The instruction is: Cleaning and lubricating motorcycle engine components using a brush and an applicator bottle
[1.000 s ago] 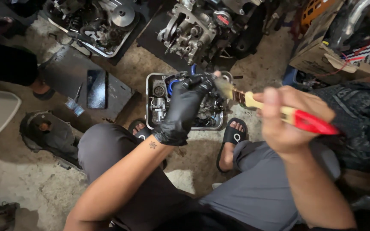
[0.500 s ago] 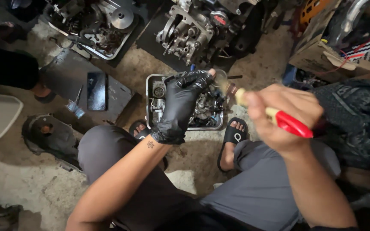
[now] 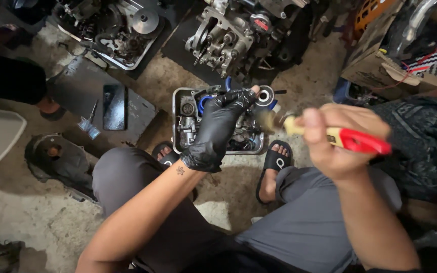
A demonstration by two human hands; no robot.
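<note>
My left hand (image 3: 218,129), in a black glove, pinches a small round metal bearing (image 3: 265,95) at its fingertips, above a metal tray (image 3: 176,121) of small engine parts. My right hand (image 3: 340,139), bare, grips a paintbrush with a red and pale handle (image 3: 352,140). The brush's bristles (image 3: 266,119) are blurred and sit just below and beside the bearing. Both hands are raised above my knees; I sit with grey trousers and black sandals (image 3: 274,159) on the floor.
An engine block (image 3: 231,35) stands on a dark mat beyond the tray. Another engine in a tray (image 3: 122,30) lies at upper left. A phone (image 3: 113,106) rests on a dark plate, a round black cover (image 3: 59,159) at left, a cardboard box (image 3: 380,68) at right.
My right hand and brush have shifted around the held part and blur with motion. My left hand has stayed above the tray, turning the bearing slightly.
</note>
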